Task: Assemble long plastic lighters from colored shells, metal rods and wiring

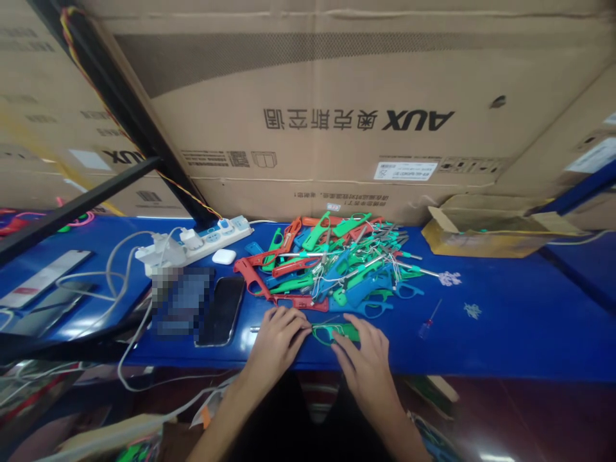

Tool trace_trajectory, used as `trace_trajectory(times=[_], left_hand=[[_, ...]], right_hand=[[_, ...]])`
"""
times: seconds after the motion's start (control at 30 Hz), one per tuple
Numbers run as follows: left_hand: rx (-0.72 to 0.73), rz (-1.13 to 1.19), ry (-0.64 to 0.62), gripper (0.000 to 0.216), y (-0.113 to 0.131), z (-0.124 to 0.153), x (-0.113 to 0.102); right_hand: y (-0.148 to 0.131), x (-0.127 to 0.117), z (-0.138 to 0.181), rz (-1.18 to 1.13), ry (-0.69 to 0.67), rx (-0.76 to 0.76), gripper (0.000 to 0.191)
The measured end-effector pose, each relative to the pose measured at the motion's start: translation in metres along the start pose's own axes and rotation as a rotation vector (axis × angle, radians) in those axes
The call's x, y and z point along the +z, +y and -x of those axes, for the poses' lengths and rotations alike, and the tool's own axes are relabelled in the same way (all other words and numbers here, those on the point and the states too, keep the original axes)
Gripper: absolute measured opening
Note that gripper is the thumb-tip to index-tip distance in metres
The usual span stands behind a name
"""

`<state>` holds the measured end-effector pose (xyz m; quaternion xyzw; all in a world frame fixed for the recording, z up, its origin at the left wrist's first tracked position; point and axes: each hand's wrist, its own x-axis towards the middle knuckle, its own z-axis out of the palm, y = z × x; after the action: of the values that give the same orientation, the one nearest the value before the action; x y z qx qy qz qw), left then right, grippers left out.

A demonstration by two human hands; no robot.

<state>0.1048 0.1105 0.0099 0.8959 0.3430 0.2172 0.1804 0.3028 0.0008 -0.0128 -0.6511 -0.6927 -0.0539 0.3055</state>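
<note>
Near the front edge of the blue table lies a green long-nosed lighter, its trigger loop to the left and thin pale wire showing on it. My right hand is closed on its body, thumb and fingers on opposite sides. My left hand has its fingers pinched at the left end by the loop and covers part of the lighter. A metal tip pokes out left of that hand. Just beyond my hands is a heap of red, green and blue lighter parts with metal tubes and white wires.
A small screwdriver and a little pile of pale bits lie right; more small pinkish pieces sit by the heap. An open cardboard box stands behind. Left are phones, a white case and a power strip.
</note>
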Motion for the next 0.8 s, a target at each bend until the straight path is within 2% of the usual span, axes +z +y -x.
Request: trace_trajectory(times=[0.33,0.47,0.53,0.63,0.7,0.8], left_hand=[[-0.001,-0.020,-0.055,0.003,0.004,-0.010,-0.011],[0.015,0.075,0.012,0.013,0.005,-0.022,-0.024],[0.024,0.091,0.087,0.015,0.004,-0.038,-0.030],[0.021,0.064,0.156,0.021,0.005,-0.075,-0.033],[0.052,0.039,0.137,0.024,0.006,-0.105,-0.030],[0.090,-0.034,0.045,0.018,0.006,-0.143,-0.023]], right_hand=[[0.003,-0.002,-0.005,-0.084,-0.031,-0.006,0.019],[0.008,-0.003,-0.001,-0.132,0.040,0.063,0.026],[0.014,-0.006,0.001,-0.143,0.106,0.102,0.027],[0.030,-0.015,0.003,-0.149,0.210,0.165,0.026],[0.044,-0.022,0.002,-0.133,0.279,0.207,0.023],[0.065,-0.033,-0.001,-0.105,0.389,0.267,0.021]])
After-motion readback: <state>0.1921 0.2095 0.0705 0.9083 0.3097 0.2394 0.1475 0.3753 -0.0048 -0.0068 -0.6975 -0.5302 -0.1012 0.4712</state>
